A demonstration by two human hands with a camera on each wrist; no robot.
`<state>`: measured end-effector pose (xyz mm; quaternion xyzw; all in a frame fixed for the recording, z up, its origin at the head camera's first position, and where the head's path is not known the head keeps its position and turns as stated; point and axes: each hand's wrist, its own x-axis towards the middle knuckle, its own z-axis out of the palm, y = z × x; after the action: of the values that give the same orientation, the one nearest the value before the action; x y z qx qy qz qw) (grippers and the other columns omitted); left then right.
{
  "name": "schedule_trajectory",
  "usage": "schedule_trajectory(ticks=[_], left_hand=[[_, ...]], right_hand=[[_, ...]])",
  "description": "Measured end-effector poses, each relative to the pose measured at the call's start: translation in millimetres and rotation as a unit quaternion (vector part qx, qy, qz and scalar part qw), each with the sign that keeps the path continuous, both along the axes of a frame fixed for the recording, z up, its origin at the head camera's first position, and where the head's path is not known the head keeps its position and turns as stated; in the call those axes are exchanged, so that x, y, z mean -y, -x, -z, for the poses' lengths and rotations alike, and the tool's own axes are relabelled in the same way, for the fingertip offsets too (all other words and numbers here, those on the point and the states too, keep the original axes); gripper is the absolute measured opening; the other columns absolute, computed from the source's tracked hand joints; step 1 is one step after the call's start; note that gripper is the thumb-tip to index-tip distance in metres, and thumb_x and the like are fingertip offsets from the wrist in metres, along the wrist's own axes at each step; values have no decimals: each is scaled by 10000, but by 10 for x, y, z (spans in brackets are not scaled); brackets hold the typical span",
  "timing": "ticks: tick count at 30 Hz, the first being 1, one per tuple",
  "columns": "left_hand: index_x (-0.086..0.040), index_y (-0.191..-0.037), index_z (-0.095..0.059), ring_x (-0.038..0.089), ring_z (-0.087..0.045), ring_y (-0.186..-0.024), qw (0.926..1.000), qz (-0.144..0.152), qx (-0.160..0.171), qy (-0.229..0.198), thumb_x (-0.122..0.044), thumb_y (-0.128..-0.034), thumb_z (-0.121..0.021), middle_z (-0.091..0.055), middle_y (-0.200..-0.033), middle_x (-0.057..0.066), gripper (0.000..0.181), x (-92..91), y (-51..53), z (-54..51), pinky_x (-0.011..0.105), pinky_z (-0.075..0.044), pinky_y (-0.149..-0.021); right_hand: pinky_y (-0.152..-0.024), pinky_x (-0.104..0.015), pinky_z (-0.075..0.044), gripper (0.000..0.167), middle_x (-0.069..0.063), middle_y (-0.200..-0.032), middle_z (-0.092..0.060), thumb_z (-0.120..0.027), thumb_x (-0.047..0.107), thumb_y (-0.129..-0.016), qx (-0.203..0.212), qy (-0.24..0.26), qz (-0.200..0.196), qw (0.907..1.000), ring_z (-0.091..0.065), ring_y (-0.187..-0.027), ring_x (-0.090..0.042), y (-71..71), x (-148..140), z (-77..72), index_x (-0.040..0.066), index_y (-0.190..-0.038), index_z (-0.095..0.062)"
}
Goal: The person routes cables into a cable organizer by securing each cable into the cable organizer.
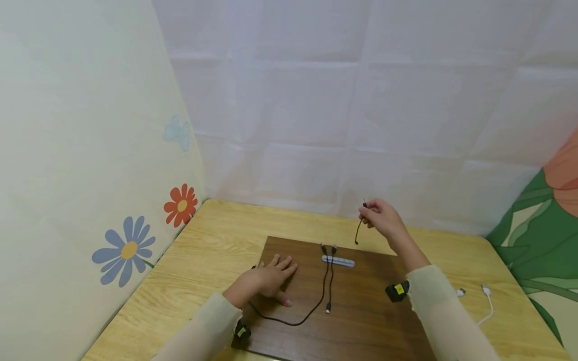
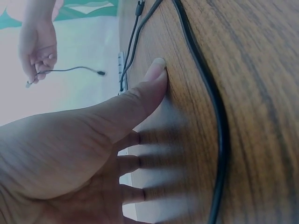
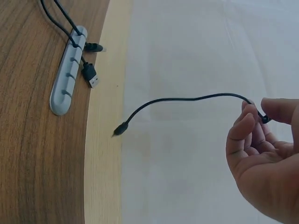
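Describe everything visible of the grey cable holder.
The cable holder is a slim grey-blue strip with rounded ends and a row of notches, apparently smooth plastic or rubber. It lies flat near the far edge of the brown board. Two black cables sit in neighbouring notches at its left end in the head view; the other notches are empty. Nothing else is seen touching it.

Left hand (image 2: 79,144) rests spread on a brown wood-grain board (image 2: 261,70), a smooth black cable (image 2: 222,135) nearer; far and right, the right hand (image 2: 39,46) pinches a thin black cord (image 2: 74,69).
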<state>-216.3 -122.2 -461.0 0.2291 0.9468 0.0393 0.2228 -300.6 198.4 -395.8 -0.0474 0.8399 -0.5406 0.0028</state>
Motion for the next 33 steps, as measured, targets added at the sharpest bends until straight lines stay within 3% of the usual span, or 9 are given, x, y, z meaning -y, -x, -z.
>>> schedule_trajectory(ticks=[11, 33], left_hand=[[-202, -1614, -262, 384, -105, -1547, 9999, 28, -119, 2, -575, -822, -740, -139, -1697, 62, 998, 10, 28, 33, 668, -244, -1151], [-193, -1609, -280, 379, -135, -1544, 9999, 12, -110, 51, -559, -819, -758, -170, -1691, 63, 993, -15, -10, -21, 645, -271, -1152]], right_hand=[[-673, -286, -550, 337, -48, -913, -668, -547, 221, -1059, -65, -20, -183, 9998, -616, -741, -140, -61, 11, 28, -53, -1256, -528], [-683, -291, -547, 300, -101, -915, -683, -557, 290, -1057, -658, -576, -167, 9960, -651, -793, -235, -250, 1, 46, 4, -1104, -638]])
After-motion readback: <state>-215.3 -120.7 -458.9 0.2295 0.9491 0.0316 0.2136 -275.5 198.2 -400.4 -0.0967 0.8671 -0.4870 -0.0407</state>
